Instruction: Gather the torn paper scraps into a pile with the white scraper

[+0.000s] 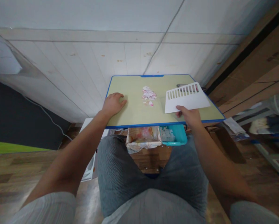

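My right hand point(189, 115) pinches the near edge of a white card with a row of slots point(187, 102), thumb on top. The card is tilted over the right side of the small pale-yellow table point(132, 113). My left hand point(114, 103) rests on the table's left edge, fingers loosely bent and thumb apart, holding nothing. Between the hands lies a small heap of pink and white flat pieces point(149, 94), with a few loose pieces point(150, 104) just below it. Behind the card, a dark patterned item point(181, 85) is partly hidden.
Under the table's front edge, above my lap, sit a cloth-lined basket point(142, 144) and a teal tray point(180, 135) holding whitish pieces. A white panelled wall point(102, 62) stands behind the table. Cardboard boxes point(248, 71) rise on the right.
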The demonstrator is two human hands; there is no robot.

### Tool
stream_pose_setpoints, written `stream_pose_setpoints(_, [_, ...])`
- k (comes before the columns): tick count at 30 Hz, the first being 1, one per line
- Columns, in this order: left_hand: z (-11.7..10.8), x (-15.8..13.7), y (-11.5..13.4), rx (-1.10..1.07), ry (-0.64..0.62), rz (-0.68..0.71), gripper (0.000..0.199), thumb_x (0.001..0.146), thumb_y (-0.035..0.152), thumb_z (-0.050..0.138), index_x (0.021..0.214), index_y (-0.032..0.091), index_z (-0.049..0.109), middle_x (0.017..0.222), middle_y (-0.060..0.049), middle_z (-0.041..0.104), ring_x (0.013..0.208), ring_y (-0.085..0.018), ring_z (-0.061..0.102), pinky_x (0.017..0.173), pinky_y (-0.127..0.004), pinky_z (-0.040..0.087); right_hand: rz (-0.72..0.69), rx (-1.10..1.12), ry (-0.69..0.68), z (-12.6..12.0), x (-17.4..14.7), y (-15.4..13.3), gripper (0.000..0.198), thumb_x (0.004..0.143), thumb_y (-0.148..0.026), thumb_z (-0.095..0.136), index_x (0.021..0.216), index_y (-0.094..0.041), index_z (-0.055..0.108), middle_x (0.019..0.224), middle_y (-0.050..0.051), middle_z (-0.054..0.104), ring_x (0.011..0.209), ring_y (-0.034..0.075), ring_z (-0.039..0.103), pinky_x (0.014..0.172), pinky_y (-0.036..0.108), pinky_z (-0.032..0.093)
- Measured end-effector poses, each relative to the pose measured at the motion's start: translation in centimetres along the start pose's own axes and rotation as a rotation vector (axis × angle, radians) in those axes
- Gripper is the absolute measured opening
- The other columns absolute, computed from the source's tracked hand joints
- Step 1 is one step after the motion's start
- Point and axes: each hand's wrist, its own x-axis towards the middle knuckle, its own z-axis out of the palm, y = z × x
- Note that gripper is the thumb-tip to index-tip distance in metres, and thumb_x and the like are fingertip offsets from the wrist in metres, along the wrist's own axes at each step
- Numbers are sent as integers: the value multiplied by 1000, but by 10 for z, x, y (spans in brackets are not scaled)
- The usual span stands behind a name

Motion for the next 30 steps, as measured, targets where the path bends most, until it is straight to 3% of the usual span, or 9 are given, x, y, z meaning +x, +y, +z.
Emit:
stream_pose_setpoints(6, [1, -20, 11, -5, 18, 2, 45, 115, 35, 59, 148, 12, 80, 156, -20, 79, 151, -40, 69, 135, -54, 50, 76, 73, 13, 9, 4, -1, 34, 68, -46, 94, 73, -24, 68, 59, 2, 71, 50, 17, 61, 50, 30, 55])
stream_pose_setpoints(13, [1, -23, 17, 23, 30, -32, 45, 114, 35, 59, 146, 11, 80, 155, -21, 78, 150, -41, 67, 132, -55, 51, 186, 250, 61, 1, 25, -12, 41, 64, -35, 98, 92, -24, 70, 70, -5, 73, 52, 11, 61, 47, 22, 52])
stream_pose_setpoints(17, [0, -24, 16, 20, 14, -22, 46, 113, 32, 59, 146, 10, 80, 154, -22, 79, 148, -40, 70, 133, -54, 52, 226, 273, 71, 2, 29, -18, 39, 69, -27, 99, 95, -22, 70, 69, -5, 73, 51, 11, 62, 45, 19, 51])
stream_pose_setpoints(22, [-7, -34, 17, 40, -22, -42, 46, 115, 34, 60, 151, 13, 80, 160, -19, 77, 154, -39, 67, 135, -53, 50, 209, 221, 112, 7, 20, -19, 31, 76, -23, 97, 95, -21, 73, 66, -3, 74, 51, 13, 66, 46, 20, 54])
stream_pose_setpoints(30, [-31, -37, 1, 83, -108, -168, 61, 111, 57, 76, 157, 17, 79, 168, -17, 73, 157, -41, 66, 133, -50, 52, 139, 138, 136, 12, 5, 1, 25, 75, -28, 95, 79, -21, 71, 58, -1, 72, 46, 15, 65, 46, 22, 56])
